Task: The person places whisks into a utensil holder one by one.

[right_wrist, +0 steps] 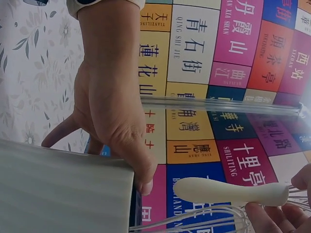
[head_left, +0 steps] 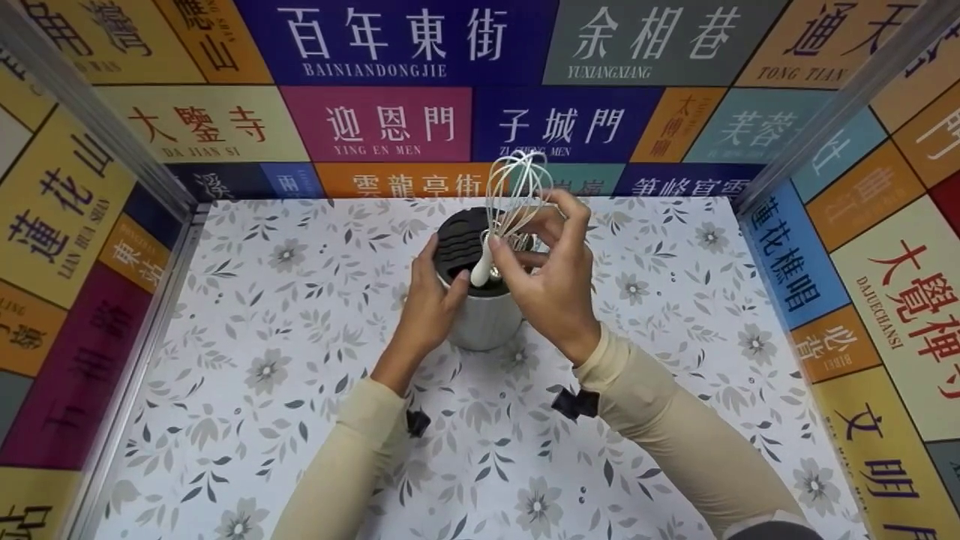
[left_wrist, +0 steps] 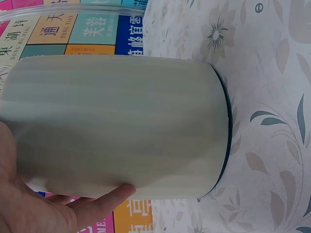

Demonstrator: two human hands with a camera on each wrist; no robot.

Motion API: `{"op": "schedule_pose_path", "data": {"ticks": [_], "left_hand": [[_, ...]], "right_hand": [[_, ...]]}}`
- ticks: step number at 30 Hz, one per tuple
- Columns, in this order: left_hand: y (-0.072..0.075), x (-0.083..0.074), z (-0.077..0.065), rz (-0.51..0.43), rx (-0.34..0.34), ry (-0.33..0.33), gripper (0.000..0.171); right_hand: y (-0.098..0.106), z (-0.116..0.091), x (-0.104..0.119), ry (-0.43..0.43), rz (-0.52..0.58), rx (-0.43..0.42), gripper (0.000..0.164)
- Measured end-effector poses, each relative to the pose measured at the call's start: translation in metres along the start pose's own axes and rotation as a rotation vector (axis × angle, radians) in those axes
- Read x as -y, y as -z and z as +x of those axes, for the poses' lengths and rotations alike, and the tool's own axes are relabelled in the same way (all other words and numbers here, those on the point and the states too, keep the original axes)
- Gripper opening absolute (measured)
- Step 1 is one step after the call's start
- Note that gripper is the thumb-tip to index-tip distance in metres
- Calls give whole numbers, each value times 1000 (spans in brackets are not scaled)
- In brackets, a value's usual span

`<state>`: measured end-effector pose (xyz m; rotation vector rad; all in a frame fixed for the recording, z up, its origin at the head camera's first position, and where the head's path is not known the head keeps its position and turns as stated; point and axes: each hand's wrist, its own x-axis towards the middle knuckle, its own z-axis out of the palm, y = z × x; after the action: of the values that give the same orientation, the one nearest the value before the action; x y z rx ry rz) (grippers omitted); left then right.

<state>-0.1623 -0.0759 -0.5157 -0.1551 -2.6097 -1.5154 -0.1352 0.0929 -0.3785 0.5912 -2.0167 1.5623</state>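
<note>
A pale grey-green, ribbed utensil holder (head_left: 484,322) stands upright on the table, with a black wavy-slotted insert (head_left: 459,241) in its top. My left hand (head_left: 429,307) grips its left side near the rim; in the left wrist view its fingers lie along the holder's wall (left_wrist: 116,126). Above the opening, my right hand (head_left: 561,281) pinches a whisk (right_wrist: 233,191) where the cream handle meets the wires. Its wire loops (head_left: 517,176) point up and the handle tip points down, apart from the rim in the right wrist view. Wires of a second whisk (right_wrist: 214,212) stick out of the holder.
The table's white leaf-and-flower cover (head_left: 262,375) surrounds the holder. Panels with coloured street-name tiles (head_left: 375,120) enclose the back and both sides, with metal corner posts (head_left: 105,105). A black wrist strap piece (head_left: 576,403) hangs under the right sleeve.
</note>
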Motion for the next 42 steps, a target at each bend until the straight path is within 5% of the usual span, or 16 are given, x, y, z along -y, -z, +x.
{"op": "schedule_pose_path", "data": {"ticks": [25,30,34,42], "left_hand": [[-1,-1,1,-2,4,18,78],[-1,-1,0,5,10,30,78],[-1,-1,0,1,14,29,78],[1,-1,-1,2,21,25,78]], "right_hand": [[-13,8,-13,69,-148,58,68],[-14,8,-14,144,-197,63,74],[-13,9,-14,193,-240,56,65],[-11,9,-11,103,-255,77,29]]}}
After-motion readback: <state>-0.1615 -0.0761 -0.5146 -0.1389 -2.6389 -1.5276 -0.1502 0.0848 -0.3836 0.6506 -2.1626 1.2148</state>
